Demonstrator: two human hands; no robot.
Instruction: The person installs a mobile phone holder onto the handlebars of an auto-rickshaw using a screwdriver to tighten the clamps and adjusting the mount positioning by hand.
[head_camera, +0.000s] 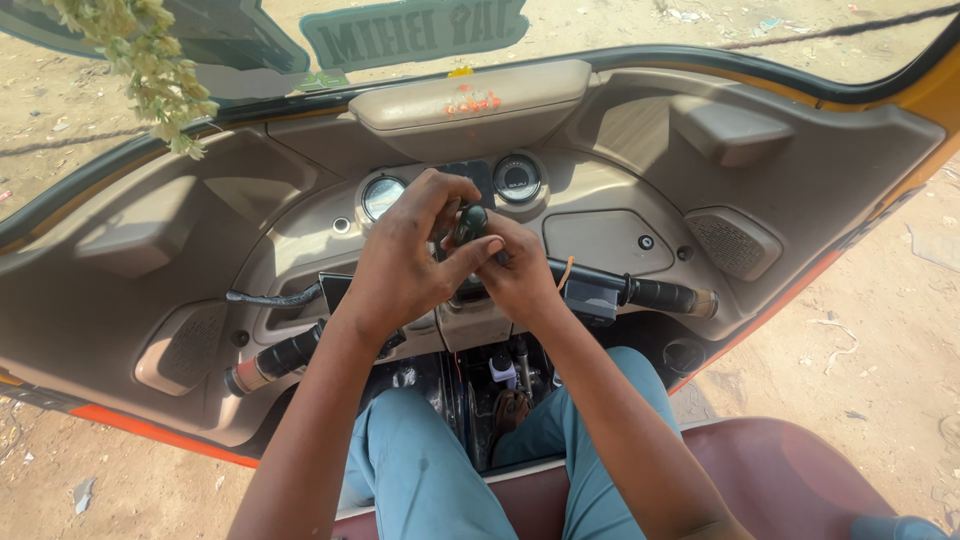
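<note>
I sit in the driver's seat of a three-wheeled vehicle, facing a beige dashboard (620, 140). My left hand (405, 255) and my right hand (520, 270) meet over the middle of the handlebar. Together they grip a small dark knob-like part (470, 222) just below two round gauges (518, 178). My left fingers curl over its top; my right fingers hold it from below. What the part attaches to is hidden by my hands.
The handlebar's left grip (275, 360) and right grip (665, 296) stick out on both sides. A flower garland (150, 70) hangs at upper left. The maroon seat (790, 480) lies behind my knees, with sandy ground outside.
</note>
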